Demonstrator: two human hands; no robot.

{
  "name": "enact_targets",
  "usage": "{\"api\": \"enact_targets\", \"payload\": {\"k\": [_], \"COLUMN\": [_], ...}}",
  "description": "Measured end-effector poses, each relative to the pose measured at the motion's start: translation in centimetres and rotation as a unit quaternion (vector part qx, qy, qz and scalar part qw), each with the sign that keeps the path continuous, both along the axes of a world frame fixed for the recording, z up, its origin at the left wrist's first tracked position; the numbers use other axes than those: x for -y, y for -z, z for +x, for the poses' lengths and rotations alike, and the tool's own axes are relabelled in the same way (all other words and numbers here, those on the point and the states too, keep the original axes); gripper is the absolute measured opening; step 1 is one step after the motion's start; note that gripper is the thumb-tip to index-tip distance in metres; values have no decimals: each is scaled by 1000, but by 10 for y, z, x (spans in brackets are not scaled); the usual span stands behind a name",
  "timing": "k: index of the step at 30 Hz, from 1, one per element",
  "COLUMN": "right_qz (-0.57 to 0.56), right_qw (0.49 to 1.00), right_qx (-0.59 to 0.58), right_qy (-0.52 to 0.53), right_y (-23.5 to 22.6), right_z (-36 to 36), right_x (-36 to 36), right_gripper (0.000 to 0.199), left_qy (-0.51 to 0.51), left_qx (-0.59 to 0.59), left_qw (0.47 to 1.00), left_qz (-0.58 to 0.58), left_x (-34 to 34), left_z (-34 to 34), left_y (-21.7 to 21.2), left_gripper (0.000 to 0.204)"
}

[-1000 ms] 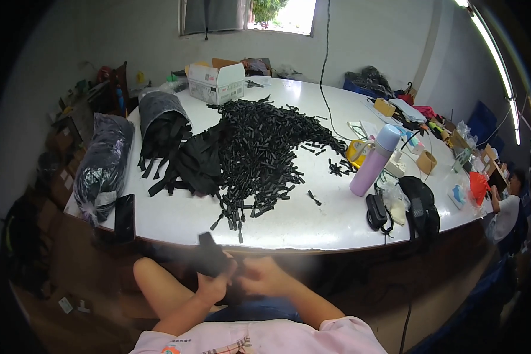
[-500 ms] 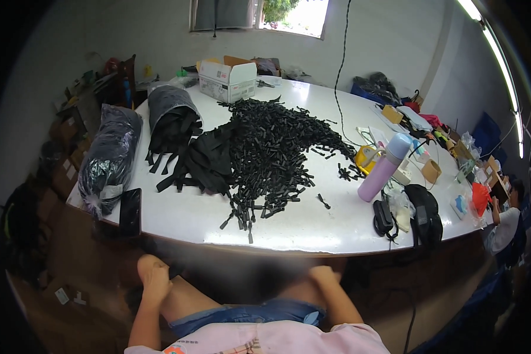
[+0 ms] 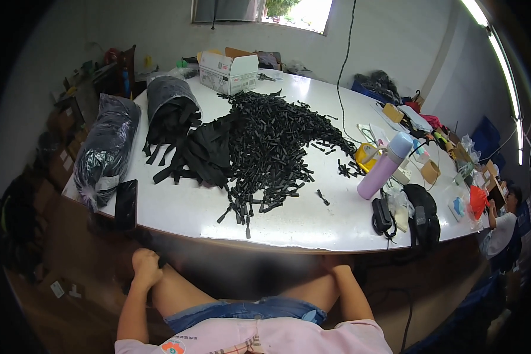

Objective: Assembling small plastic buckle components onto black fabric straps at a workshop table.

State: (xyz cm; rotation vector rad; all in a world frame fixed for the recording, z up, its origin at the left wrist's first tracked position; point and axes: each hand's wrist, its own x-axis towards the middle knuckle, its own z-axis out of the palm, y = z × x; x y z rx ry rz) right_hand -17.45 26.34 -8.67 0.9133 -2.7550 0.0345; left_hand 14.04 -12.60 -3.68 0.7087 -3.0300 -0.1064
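Note:
My left hand point(image 3: 147, 270) rests by my left knee, below the front edge of the table, and its fingers cannot be made out. My right hand point(image 3: 336, 264) lies at my right knee, in the shade under the table edge, with its fingers hidden. Neither hand touches anything on the table. In front of me spreads a large heap of small black strap-like pieces point(image 3: 271, 147). One loose black piece point(image 3: 323, 197) lies apart to its right. Black fabric strips point(image 3: 203, 154) lie left of the heap, some spilling from a grey plastic bag point(image 3: 170, 91).
A full dark plastic bag point(image 3: 106, 147) and a black phone point(image 3: 126, 205) lie at the table's left edge. A white carton point(image 3: 227, 72) stands behind the heap. On the right are a lilac bottle point(image 3: 386, 165), a black pouch point(image 3: 422, 213) and a yellow object point(image 3: 365, 157). Another person point(image 3: 504, 226) sits far right.
Both forearms have shifted outward, and my knees have spread apart. My right hand has moved right and further under the table edge. The things on the table have not moved.

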Motion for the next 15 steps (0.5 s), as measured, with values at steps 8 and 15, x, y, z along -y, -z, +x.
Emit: {"api": "enact_targets", "payload": {"k": [8, 15], "right_qz": [-54, -37], "right_qw": [990, 986], "right_qx": [126, 158], "right_qy": [-25, -24], "right_y": [52, 66], "right_z": [-21, -27], "right_x": [-2, 11], "right_gripper": [41, 40], "left_qy": [-133, -72], "left_qx": [-93, -19], "left_qw": [987, 997], "left_qz": [8, -27], "left_x": [8, -4], "left_z": [-3, 1], "left_y": [12, 8], "left_gripper": [10, 12]}}
